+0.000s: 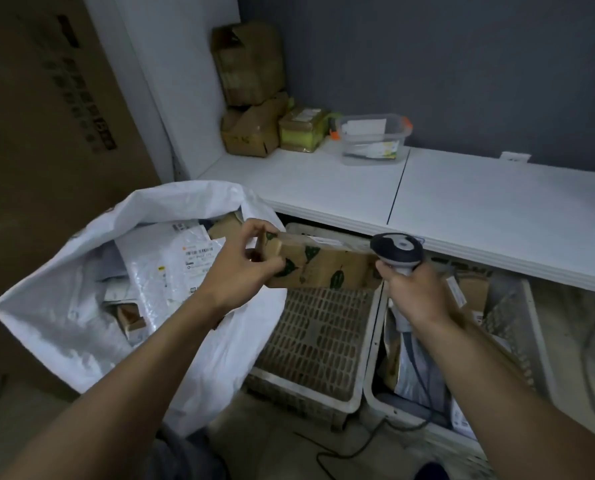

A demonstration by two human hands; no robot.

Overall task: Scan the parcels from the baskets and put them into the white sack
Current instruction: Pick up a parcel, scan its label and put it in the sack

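First-person view looking down at two bare forearms. At centre frame the left hand point(244, 261) holds a cardboard parcel point(323, 265) printed with green leaves, its grip pinching the box's left end between thumb and curled fingers. The box's long axis runs left to right across the frame, held in the air above the left basket point(316, 341), whose perforated floor shows bare. The right hand point(413, 292) is wrapped round the handle of a grey-and-white barcode scanner point(398, 249). The scanner's head sits just beside the box's right end, near its top face; a white label there is partly visible but unreadable. The white sack point(64, 306) gapes open at left, its mouth directly beside the left hand, so that hand is the nearer one for the drop. Inside lie white mailers with barcoded labels, the print too small to read. The right basket point(517, 327), lower right, holds more parcels. Behind, a white worktop point(462, 202) carries cardboard boxes point(251, 64) and a clear plastic tub point(372, 140). A tall carton point(46, 133) at far left bears blurred dark printing.
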